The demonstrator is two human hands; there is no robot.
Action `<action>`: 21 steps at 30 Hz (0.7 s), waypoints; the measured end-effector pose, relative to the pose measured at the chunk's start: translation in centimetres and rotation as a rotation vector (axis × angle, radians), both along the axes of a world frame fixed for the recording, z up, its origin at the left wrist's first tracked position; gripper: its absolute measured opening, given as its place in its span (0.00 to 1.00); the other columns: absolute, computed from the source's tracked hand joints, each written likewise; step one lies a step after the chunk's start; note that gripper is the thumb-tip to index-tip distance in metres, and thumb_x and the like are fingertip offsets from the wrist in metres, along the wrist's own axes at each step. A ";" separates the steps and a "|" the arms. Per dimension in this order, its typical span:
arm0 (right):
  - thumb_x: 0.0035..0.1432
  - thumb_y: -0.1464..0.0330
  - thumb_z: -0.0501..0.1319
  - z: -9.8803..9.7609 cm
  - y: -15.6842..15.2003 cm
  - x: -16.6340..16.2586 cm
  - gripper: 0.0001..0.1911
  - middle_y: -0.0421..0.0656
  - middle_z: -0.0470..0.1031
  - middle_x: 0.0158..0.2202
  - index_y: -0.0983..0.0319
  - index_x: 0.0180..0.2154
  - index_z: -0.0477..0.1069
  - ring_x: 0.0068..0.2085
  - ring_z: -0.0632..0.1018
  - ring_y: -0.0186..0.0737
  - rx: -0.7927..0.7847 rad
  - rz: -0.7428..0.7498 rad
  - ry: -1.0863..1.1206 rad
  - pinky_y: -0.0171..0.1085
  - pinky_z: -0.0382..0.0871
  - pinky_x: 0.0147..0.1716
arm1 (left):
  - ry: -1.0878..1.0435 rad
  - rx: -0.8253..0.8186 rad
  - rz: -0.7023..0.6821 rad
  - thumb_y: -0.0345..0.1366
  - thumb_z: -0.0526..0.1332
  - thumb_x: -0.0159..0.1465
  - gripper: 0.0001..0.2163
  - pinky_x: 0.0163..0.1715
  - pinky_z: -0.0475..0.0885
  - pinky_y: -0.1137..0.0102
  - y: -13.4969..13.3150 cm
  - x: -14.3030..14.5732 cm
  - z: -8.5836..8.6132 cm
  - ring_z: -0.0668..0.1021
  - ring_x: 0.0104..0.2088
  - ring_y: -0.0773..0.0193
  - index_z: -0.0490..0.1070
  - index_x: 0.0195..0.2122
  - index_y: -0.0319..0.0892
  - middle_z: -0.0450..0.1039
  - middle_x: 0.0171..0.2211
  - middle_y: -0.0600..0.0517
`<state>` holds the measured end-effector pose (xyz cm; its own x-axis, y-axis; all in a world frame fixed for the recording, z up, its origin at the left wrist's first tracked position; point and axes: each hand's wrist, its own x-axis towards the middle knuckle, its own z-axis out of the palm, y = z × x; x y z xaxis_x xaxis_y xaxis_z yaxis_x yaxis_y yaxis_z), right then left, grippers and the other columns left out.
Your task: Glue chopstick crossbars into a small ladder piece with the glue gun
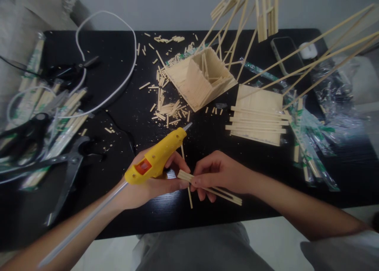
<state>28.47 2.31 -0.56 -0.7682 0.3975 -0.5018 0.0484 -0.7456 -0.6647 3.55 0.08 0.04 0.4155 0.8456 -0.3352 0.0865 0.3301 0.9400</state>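
A yellow hot glue gun (162,148) rests in my left hand (137,194), its metal nozzle tipped up toward the far side and a long clear glue stick trailing from its back. The thumb and a finger of that same hand also touch the left ends of a few thin wooden chopsticks (227,196). My right hand (219,171) is closed around these chopsticks, pinching them near that end. One single stick (190,196) crosses beneath the fingers; whether a finger grips it is hidden.
Beyond my hands stands a hollow stick-built structure (204,75) amid cut stick pieces (170,109). Sticks lie across a wooden panel (257,132) at right. Pliers (74,160), black-handled scissors (35,125) and wrapped chopsticks (69,123) lie left. A phone (286,53) sits far right.
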 end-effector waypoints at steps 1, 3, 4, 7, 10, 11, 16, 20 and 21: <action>0.61 0.54 0.79 0.0 0.0 0.0 0.20 0.40 0.83 0.27 0.65 0.35 0.84 0.23 0.79 0.28 0.002 0.000 -0.001 0.27 0.73 0.23 | -0.001 0.005 0.004 0.40 0.80 0.59 0.22 0.33 0.77 0.69 0.0 0.0 0.0 0.82 0.33 0.64 0.64 0.32 0.44 0.84 0.37 0.51; 0.61 0.53 0.79 -0.1 -0.1 0.0 0.21 0.39 0.83 0.27 0.65 0.35 0.84 0.23 0.79 0.29 0.007 0.002 -0.001 0.27 0.74 0.23 | 0.000 0.013 0.003 0.40 0.80 0.60 0.21 0.33 0.77 0.69 0.0 0.0 0.0 0.82 0.33 0.65 0.64 0.32 0.44 0.84 0.37 0.52; 0.60 0.53 0.79 -0.1 -0.1 0.0 0.21 0.39 0.83 0.27 0.65 0.35 0.84 0.23 0.79 0.29 0.007 0.004 0.000 0.27 0.74 0.23 | 0.000 0.017 0.004 0.40 0.80 0.60 0.21 0.33 0.77 0.69 0.0 0.0 -0.1 0.82 0.33 0.65 0.64 0.32 0.44 0.84 0.37 0.52; 0.61 0.53 0.79 -0.1 -0.1 0.0 0.21 0.39 0.83 0.27 0.65 0.35 0.84 0.23 0.79 0.29 0.009 0.005 -0.007 0.27 0.73 0.23 | -0.001 0.026 0.007 0.39 0.80 0.59 0.21 0.33 0.77 0.69 0.1 0.0 -0.1 0.83 0.33 0.65 0.64 0.32 0.44 0.84 0.37 0.52; 0.60 0.52 0.79 0.0 0.0 0.0 0.22 0.39 0.83 0.27 0.65 0.35 0.84 0.23 0.79 0.28 0.008 0.009 -0.015 0.27 0.73 0.23 | -0.011 0.022 0.011 0.39 0.80 0.59 0.21 0.32 0.77 0.70 0.1 0.1 -0.1 0.83 0.33 0.65 0.65 0.32 0.44 0.84 0.36 0.53; 0.60 0.52 0.79 0.1 0.0 0.0 0.22 0.39 0.83 0.27 0.65 0.35 0.84 0.23 0.79 0.28 0.008 0.012 -0.015 0.27 0.73 0.23 | -0.016 0.015 0.011 0.38 0.80 0.59 0.21 0.33 0.77 0.69 0.1 0.1 0.0 0.83 0.33 0.65 0.65 0.32 0.44 0.84 0.36 0.53; 0.61 0.53 0.79 0.1 0.1 0.0 0.21 0.39 0.83 0.27 0.65 0.35 0.84 0.23 0.79 0.29 0.007 0.014 -0.008 0.27 0.74 0.23 | -0.061 -0.004 0.031 0.37 0.80 0.58 0.21 0.34 0.79 0.68 0.0 0.3 0.2 0.84 0.33 0.64 0.63 0.31 0.44 0.84 0.36 0.53; 0.61 0.54 0.79 -0.1 0.1 0.0 0.20 0.39 0.83 0.27 0.66 0.36 0.84 0.23 0.79 0.29 0.007 0.010 -0.004 0.27 0.74 0.23 | -0.022 0.022 0.024 0.38 0.80 0.58 0.23 0.32 0.78 0.68 0.2 0.3 0.1 0.83 0.32 0.64 0.61 0.31 0.45 0.84 0.35 0.52; 0.61 0.54 0.79 -0.1 0.1 0.0 0.20 0.39 0.83 0.27 0.66 0.36 0.84 0.23 0.79 0.29 0.005 0.007 -0.003 0.27 0.74 0.23 | -0.008 0.033 0.020 0.38 0.80 0.58 0.23 0.32 0.78 0.68 0.2 0.3 0.1 0.82 0.32 0.64 0.61 0.31 0.45 0.84 0.35 0.52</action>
<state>28.47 2.44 -0.67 -0.7697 0.3945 -0.5019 0.0555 -0.7419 -0.6682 3.81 0.32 0.11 0.4006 0.8645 -0.3034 0.0726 0.3001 0.9511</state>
